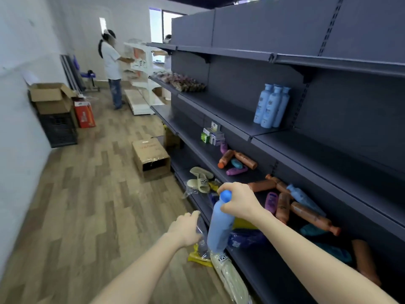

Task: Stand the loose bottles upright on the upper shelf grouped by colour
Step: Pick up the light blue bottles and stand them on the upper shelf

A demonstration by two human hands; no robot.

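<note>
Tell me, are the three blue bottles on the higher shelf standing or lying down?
Standing. The blue bottles stand caps up, side by side, on the upper shelf.

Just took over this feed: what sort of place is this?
Probably a shop being stocked: long metal shelving, blue bottles standing on it, loose bottles lying below, and opened cartons on the floor.

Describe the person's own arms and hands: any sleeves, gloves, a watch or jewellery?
The left hand and right hand are bare, with no gloves and no rings showing. The left forearm and right forearm are also uncovered down to the frame's lower edge: no sleeve, watch, bracelet or marking is visible.
</note>
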